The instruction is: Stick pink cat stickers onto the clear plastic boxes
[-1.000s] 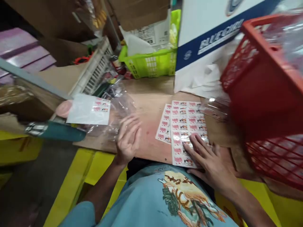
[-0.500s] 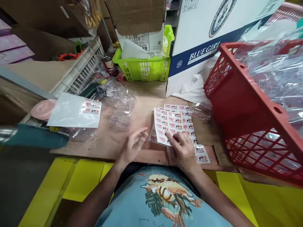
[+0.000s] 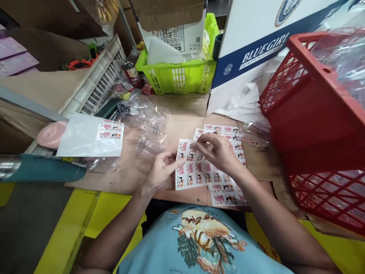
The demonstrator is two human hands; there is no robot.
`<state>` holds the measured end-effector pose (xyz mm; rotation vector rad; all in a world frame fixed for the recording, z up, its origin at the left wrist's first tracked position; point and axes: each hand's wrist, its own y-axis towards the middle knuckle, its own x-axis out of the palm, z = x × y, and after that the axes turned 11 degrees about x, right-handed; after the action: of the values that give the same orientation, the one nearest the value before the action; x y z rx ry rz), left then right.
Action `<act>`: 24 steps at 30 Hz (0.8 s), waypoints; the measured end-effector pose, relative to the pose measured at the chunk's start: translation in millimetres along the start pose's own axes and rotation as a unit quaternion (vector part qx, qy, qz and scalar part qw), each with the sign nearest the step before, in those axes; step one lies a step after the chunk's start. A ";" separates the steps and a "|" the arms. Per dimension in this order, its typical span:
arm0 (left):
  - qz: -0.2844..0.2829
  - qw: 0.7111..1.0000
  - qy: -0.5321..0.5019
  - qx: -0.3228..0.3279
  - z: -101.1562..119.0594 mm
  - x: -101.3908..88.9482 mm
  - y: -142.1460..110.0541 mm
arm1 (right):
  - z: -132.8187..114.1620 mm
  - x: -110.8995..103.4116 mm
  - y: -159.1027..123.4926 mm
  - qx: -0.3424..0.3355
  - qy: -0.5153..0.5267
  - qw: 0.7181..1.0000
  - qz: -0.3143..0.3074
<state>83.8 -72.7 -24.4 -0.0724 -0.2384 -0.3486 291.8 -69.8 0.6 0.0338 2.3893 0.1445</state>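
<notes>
A sheet of stickers (image 3: pixel 199 177), printed with pink lettering and small cartoon animals, is turned sideways in front of me. My left hand (image 3: pixel 164 168) grips its left edge, thumb on top and fingers underneath. Over the sheet's upper part, my right hand (image 3: pixel 218 150) is closed in a pinch, its fingertips at a sticker in the top row. Whether that sticker has lifted is too small to tell. More sticker sheets (image 3: pixel 228 196) lie beneath on the table, partly covered by the held sheet and my right forearm.
Clear plastic boxes (image 3: pixel 152 142) lie left of my hands, near a white backing sheet (image 3: pixel 85 137) with few stickers. A red basket (image 3: pixel 310 114) of clear packaging stands right. Behind are a green basket (image 3: pixel 182 78) and a Blue Girl carton (image 3: pixel 256 57). Another clear box (image 3: pixel 253 135) sits beside the sheets.
My right hand has lifted the top sheet off the pile and turned it sideways. The left hand, bare before, now holds its left edge, while the right pinches at its upper part.
</notes>
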 end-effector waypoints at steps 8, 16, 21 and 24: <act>0.031 0.995 -0.050 -0.077 -6.9 -10.0 16.0 | 16.9 -2.1 -4.7 0.149 0.200 0.967 -0.054; -0.013 0.990 -0.054 -0.132 -10.6 -8.9 16.9 | 27.1 -10.8 -10.0 0.175 0.266 0.944 -0.082; -0.039 0.983 -0.079 -0.162 -6.8 -2.5 15.5 | 33.5 -5.4 -10.7 0.167 0.217 0.960 -0.062; -0.006 0.989 -0.062 -0.137 -8.6 3.9 13.8 | 26.3 -1.1 -17.1 0.051 0.081 0.991 0.092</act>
<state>94.0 -62.1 -32.1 -0.3651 -0.3129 -0.3870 310.7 -84.4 -19.7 0.3012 2.5509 0.1159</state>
